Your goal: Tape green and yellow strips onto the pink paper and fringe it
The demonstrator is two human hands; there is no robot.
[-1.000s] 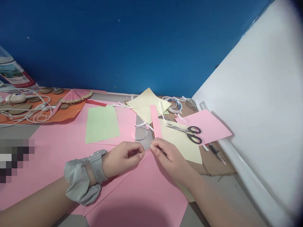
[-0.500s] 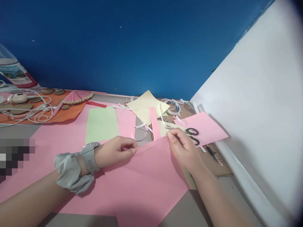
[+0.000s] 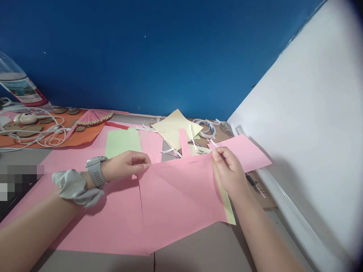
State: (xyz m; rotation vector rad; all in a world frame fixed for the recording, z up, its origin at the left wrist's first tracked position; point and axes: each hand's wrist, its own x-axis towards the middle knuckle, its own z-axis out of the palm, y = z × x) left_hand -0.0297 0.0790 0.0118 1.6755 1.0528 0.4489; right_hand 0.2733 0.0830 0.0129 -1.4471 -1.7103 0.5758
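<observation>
Between my two hands hangs a sheet of pink paper (image 3: 181, 192), its top edge showing a narrow fold. My left hand (image 3: 127, 165), with a grey watch and a scrunchie on the wrist, pinches its upper left corner. The upper right corner is pinched by my right hand (image 3: 228, 166). A yellow-green strip (image 3: 225, 192) shows along the sheet's right side. Beneath lies a larger pink sheet (image 3: 93, 230). A light green paper (image 3: 123, 140) rests on it behind my left hand. The scissors seen earlier are hidden behind the held sheet and my right hand.
At the back lie a pale yellow sheet (image 3: 177, 126), rolls of tape (image 3: 208, 128) and white paper strips. Another pink sheet (image 3: 251, 151) is on the right by the white wall. On the left are a pleated pink fan (image 3: 95, 117), white cables (image 3: 53, 132) and a plastic bottle (image 3: 22, 88).
My hands have moved apart, the left to the left and up, the right slightly right. The pink sheet is now spread flatter and raised, covering the scissors.
</observation>
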